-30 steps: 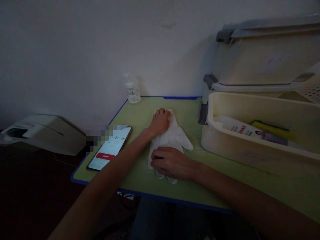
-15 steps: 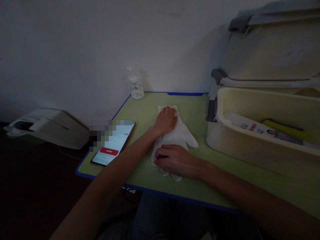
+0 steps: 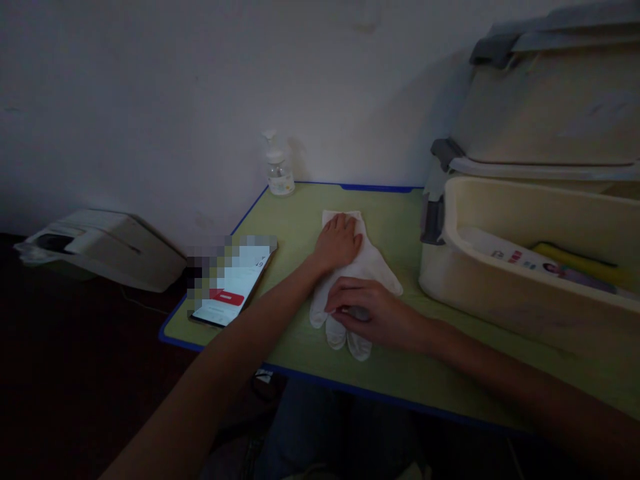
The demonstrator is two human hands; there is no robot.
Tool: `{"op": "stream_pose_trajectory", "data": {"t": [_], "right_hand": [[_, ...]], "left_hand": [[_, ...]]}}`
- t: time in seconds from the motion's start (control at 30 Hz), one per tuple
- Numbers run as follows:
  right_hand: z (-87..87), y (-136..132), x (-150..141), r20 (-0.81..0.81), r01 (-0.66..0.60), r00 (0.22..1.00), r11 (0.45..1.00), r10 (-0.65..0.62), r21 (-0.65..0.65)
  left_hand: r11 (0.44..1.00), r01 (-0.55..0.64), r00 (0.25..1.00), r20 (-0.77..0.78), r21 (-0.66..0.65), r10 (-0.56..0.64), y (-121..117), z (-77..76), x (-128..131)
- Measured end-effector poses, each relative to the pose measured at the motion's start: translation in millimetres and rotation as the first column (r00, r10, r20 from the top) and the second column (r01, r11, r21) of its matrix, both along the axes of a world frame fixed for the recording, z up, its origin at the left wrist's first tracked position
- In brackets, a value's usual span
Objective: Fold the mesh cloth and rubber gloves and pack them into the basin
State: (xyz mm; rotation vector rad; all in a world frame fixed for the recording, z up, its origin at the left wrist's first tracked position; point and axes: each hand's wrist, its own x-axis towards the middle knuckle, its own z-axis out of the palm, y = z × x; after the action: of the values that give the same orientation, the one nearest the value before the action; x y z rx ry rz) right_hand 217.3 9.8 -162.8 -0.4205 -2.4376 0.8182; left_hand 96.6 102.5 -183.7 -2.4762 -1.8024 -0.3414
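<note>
White glove (image 3: 377, 262) lies flat on the green table (image 3: 295, 220), between the phone and the cream bin, its cuff toward the wall and its fingertips toward the near edge. Left hand (image 3: 339, 241) is laid palm down over the cuff end, fingers slightly spread, pressing on the fabric and gripping nothing. Right hand (image 3: 373, 310) is over the finger end, fingers curled with the thumb near the index finger; whether it pinches the fabric cannot be determined. Phone (image 3: 231, 285), screen lit with a red button, rests at the table's left side, partly masked by pixelation. Clear pump bottle (image 3: 281, 179) stands upright at the far left corner, close to the wall (image 3: 200, 100). Cream bin (image 3: 505, 297), positioned right of the glove and apart from it, contains a printed white packet (image 3: 515, 255) and a yellow item (image 3: 575, 261). Behind it, a larger container (image 3: 550, 113) with grey latches is noted. White bin-like object (image 3: 110, 247) sits left of the table.
</note>
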Motion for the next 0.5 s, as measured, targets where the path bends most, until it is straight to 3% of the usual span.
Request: {"op": "stream_pose_trajectory", "data": {"t": [0.2,0.5], "right_hand": [[1.3,-11.0,10.7,0.131,-0.080,0.988,0.995,0.087,-0.057],[-7.4,-12.1,12.0,0.126,-0.143,0.982,0.989,0.138,0.037]], "left_hand": [[1.000,-0.011,1.000,0.005,-0.021,0.011,-0.6,1.2,-0.1],[0.999,-0.015,1.000,0.004,-0.029,0.015,-0.9,2.2,0.3]]}}
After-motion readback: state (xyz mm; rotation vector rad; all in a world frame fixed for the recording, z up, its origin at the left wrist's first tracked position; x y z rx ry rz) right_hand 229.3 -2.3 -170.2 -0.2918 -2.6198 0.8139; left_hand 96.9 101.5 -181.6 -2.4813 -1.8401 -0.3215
